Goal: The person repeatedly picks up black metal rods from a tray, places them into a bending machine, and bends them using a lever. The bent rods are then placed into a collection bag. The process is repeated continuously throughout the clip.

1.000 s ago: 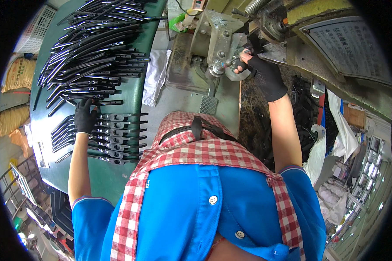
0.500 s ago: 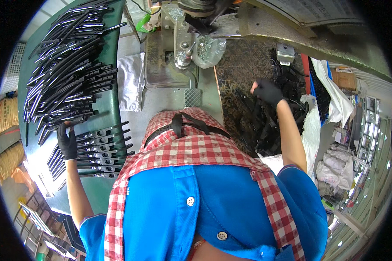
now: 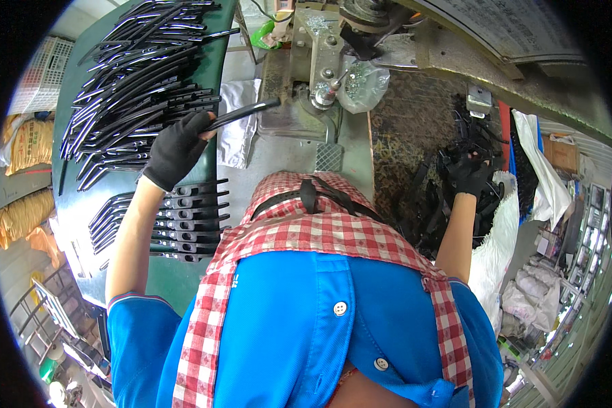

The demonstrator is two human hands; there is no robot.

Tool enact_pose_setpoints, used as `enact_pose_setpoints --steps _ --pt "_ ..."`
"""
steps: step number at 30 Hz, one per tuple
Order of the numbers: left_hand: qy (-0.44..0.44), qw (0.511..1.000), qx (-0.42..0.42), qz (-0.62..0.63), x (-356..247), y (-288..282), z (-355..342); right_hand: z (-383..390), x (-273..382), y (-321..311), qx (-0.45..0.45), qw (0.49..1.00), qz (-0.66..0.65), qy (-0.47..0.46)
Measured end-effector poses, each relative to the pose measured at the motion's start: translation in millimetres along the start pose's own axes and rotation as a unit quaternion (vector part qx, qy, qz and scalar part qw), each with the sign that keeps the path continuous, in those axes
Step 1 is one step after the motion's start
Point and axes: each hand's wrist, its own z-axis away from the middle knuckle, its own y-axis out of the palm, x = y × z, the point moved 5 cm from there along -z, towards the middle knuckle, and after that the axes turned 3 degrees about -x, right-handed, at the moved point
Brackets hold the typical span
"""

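Note:
My left hand (image 3: pixel 175 151), in a black fingerless glove, is closed around a black tube (image 3: pixel 248 111). The tube points right, above the edge of the green table, between a heap of glossy black tubes (image 3: pixel 132 88) and a neat row of black tubes with holed flat pieces (image 3: pixel 187 216). On the right, my right hand (image 3: pixel 472 175), gloved the same way, is down in a pile of small black parts (image 3: pixel 432 207). Its fingers are curled together; whatever they pinch blends with the dark pile.
A metal press (image 3: pixel 319 64) stands ahead, with a clear bag of small shiny pieces (image 3: pixel 364 88) beside it. A silver bag (image 3: pixel 234 149) lies along the table (image 3: pixel 204 275). The parts pile borders a white woven sack (image 3: pixel 500 234). Below the press is a foot pedal (image 3: pixel 328 157).
My left hand has lifted a tube off the heap and moved right and toward the press. My right hand has gone right and lower into the black parts. The whole view has shifted somewhat.

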Motion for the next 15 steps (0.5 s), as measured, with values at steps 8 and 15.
enact_pose_setpoints --steps 8,15 --pt "0.034 0.999 0.032 -0.020 -65.0 -11.9 -46.5 168.1 46.4 200.5 0.456 0.680 0.529 -0.223" --pt "0.050 0.993 0.104 0.015 -82.3 -12.1 -54.8 216.5 50.4 238.1 0.595 0.662 0.432 -0.146"
